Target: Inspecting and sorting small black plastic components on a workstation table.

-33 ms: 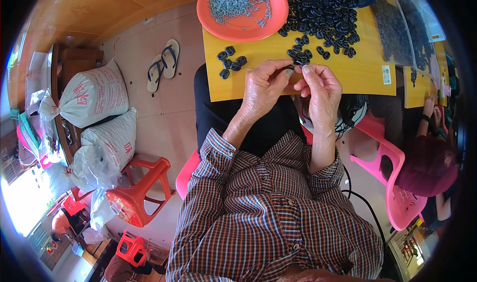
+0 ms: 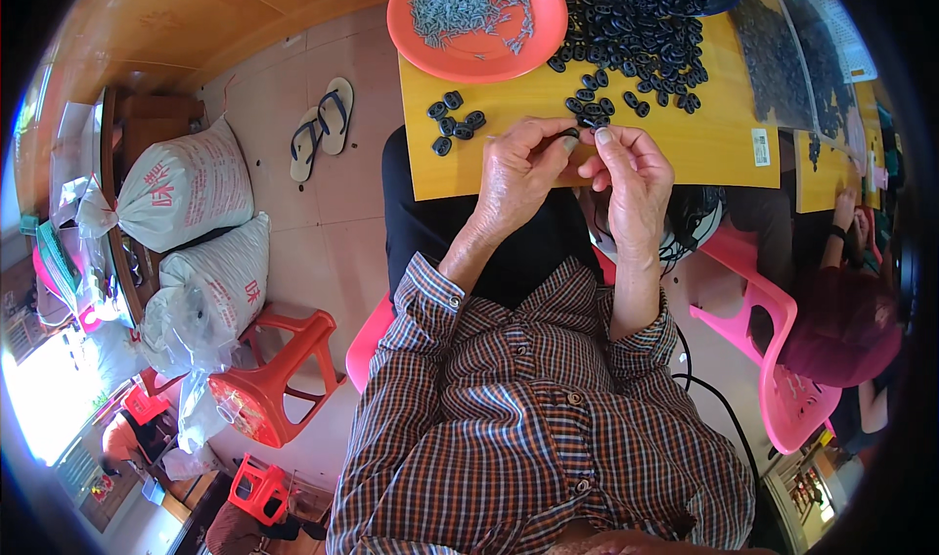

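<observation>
Black plastic, a small oval ring (image 2: 577, 133), sits pinched between the thumb and forefinger of my left hand (image 2: 516, 176), closed on it just above the near edge of the bench (image 2: 587, 169). My right hand (image 2: 631, 169) meets it from the other side, fingertips (image 2: 604, 136) pressed together against the same ring, perhaps on some small piece I cannot make out. Nothing differs from the other picture of this same instant: both hands sit where they are, so the piece between them is mid-handling, neither set down nor newly picked up.

Just beyond my fingers lies the big loose heap of black rings (image 2: 636, 27), spilling toward me. To its left, apart from the heap, is a small cluster of rings (image 2: 455, 120). Further back stands an orange plate (image 2: 460, 51) holding a pile of small grey metal parts (image 2: 469, 2). Beside the bench, on the tiled floor, lie a pair of sandals (image 2: 321, 127) and two filled white sacks (image 2: 191, 222).
</observation>
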`<state>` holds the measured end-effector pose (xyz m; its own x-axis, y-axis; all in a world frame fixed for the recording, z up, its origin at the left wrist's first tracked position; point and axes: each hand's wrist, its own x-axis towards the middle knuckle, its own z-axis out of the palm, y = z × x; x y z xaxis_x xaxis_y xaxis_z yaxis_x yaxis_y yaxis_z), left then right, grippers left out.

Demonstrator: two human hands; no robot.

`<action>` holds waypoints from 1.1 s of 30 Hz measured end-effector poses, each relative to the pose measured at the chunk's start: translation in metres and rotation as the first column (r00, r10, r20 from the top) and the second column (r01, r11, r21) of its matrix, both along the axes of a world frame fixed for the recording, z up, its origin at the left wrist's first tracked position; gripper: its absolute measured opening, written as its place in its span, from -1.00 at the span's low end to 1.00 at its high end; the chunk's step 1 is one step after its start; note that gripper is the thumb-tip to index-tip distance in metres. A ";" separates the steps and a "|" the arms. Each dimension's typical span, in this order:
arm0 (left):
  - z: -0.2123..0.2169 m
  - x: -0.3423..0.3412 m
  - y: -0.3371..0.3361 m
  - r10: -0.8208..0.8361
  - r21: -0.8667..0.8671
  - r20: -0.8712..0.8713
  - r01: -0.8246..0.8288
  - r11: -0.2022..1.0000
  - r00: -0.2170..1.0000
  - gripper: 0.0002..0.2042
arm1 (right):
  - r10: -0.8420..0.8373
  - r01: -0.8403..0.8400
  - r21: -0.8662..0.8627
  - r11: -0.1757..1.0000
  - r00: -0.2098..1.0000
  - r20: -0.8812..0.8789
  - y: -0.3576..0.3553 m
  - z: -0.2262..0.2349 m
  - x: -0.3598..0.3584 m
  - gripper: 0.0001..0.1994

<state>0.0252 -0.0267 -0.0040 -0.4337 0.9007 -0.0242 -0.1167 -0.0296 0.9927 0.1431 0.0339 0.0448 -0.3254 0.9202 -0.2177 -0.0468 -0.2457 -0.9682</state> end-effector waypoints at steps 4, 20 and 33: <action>-0.001 -0.001 0.002 0.011 0.036 -0.071 -0.009 0.999 0.997 -0.80 | 0.004 -0.004 0.004 1.000 1.000 0.002 0.001 0.000 0.000 -0.82; 0.008 -0.015 -0.002 -0.067 0.060 0.476 0.043 0.997 0.877 -0.71 | 0.070 -0.071 0.003 0.998 0.995 0.072 -0.003 -0.002 -0.002 -0.84; 0.004 -0.015 -0.002 -0.102 0.103 0.483 0.060 0.993 0.870 -0.71 | 0.101 -0.101 -0.005 0.995 0.991 0.083 -0.002 -0.005 -0.002 -0.84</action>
<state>0.0098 -0.0290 0.0002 -0.3111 0.9403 -0.1382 -0.5899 -0.0771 0.8038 0.1408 0.0318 0.0398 -0.3975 0.8834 -0.2482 0.0584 -0.2455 -0.9676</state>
